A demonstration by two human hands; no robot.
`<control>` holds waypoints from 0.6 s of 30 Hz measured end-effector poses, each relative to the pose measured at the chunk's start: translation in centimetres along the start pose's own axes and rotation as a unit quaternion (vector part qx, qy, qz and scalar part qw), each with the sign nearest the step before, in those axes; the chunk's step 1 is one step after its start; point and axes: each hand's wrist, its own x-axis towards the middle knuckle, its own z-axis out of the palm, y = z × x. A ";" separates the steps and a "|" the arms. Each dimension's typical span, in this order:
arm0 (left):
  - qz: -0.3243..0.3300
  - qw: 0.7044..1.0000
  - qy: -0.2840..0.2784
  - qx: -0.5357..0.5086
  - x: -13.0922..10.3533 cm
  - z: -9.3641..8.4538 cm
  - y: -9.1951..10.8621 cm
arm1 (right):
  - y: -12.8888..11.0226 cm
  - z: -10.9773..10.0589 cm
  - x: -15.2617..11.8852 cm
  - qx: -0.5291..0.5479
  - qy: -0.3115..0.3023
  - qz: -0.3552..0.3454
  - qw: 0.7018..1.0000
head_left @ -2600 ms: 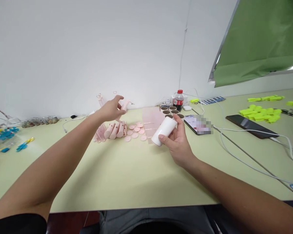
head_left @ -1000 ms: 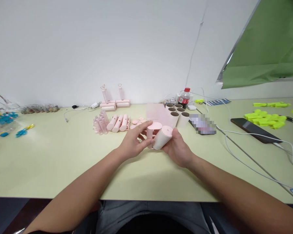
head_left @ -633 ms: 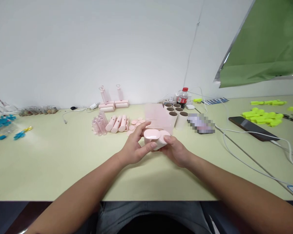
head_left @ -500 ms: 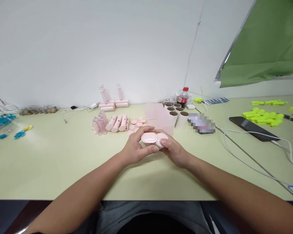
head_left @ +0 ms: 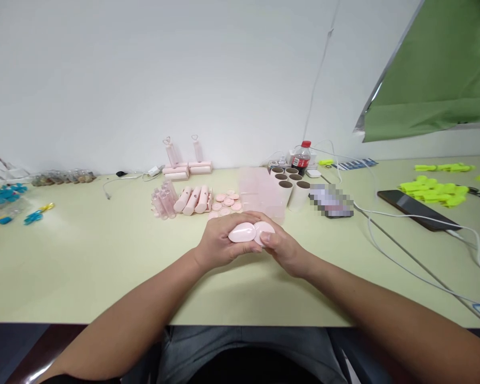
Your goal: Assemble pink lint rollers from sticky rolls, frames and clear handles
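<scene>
My left hand (head_left: 220, 240) is wrapped round a glossy pale pink rounded piece (head_left: 242, 232). Against its right side sits a pink round piece (head_left: 265, 233), held by my right hand (head_left: 285, 246), with the thumb pressed on its face. Both hands are above the table's middle, and their far fingers are partly hidden. Just beyond them lie pink discs (head_left: 228, 200). Left of the discs are pink cylindrical cases (head_left: 192, 200) and clear pink tubes (head_left: 164, 199). A translucent pink sheet or bag (head_left: 260, 186) lies behind my hands.
White cardboard-lined cylinders (head_left: 299, 196) and a cola bottle (head_left: 301, 158) stand behind right. Two pink assembled items (head_left: 200, 167) stand near the wall. A black phone (head_left: 418, 209), cables and yellow pieces (head_left: 434, 191) lie right; blue and yellow pieces (head_left: 38, 214) lie left.
The pink piece in my left hand has tilted, so its face looks narrower and more pointed. My hands are still close together, and the view has shifted slightly.
</scene>
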 end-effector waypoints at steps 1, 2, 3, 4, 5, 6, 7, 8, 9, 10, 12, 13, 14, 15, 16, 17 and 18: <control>0.014 1.000 0.007 0.000 0.1 0.1 0.1 | 0.1 0.1 0.0 0.007 -0.005 -0.007 1.000; 0.024 1.000 0.012 0.000 0.1 0.2 0.2 | 0.1 0.2 0.1 0.014 -0.009 -0.013 1.000; 0.030 0.999 0.015 0.001 0.2 0.3 0.3 | 0.2 0.3 0.1 0.019 -0.013 -0.017 1.000; 0.033 0.999 0.016 0.004 0.3 0.3 0.4 | 0.2 0.3 0.1 0.022 -0.015 -0.019 0.999; 0.033 0.999 0.015 0.008 0.3 0.3 0.5 | 0.3 0.4 0.1 0.025 -0.014 -0.021 0.999; 0.033 0.999 0.014 0.012 0.4 0.3 0.6 | 0.3 0.4 0.1 0.026 -0.013 -0.023 0.999; 0.033 0.999 0.013 0.016 0.4 0.3 0.7 | 0.3 0.4 0.2 0.027 -0.012 -0.025 0.999; 0.034 0.999 0.016 0.021 0.4 0.3 0.8 | 0.2 0.4 0.2 0.025 -0.011 -0.028 0.999; 0.035 0.999 0.020 0.026 0.5 0.2 0.8 | 0.2 0.4 0.2 0.021 -0.010 -0.031 0.999; 0.035 0.999 0.025 0.031 0.5 0.2 0.9 | 0.1 0.4 0.2 0.016 -0.008 -0.034 0.999; 0.035 0.998 0.033 0.039 0.5 0.2 1.0 | 0.0 0.5 0.2 0.008 -0.006 -0.037 0.999; 0.034 0.998 0.035 0.041 0.5 0.2 1.0 | -0.2 0.5 0.3 0.005 -0.006 -0.038 0.999; 0.031 0.998 0.037 0.042 0.5 0.3 1.0 | -0.3 0.6 0.3 0.002 -0.006 -0.039 0.999; 0.028 0.998 0.039 0.041 0.5 0.3 1.0 | -0.4 0.6 0.4 -0.002 -0.007 -0.040 0.999; 0.025 0.998 0.042 0.039 0.5 0.3 1.0 | -0.6 0.7 0.4 -0.006 -0.008 -0.044 0.999; 0.022 0.998 0.046 0.037 0.5 0.4 1.0 | -0.8 0.7 0.5 -0.012 -0.008 -0.048 0.999; 0.019 0.998 0.050 0.034 0.4 0.4 1.0 | -0.9 0.7 0.5 -0.018 -0.008 -0.054 0.998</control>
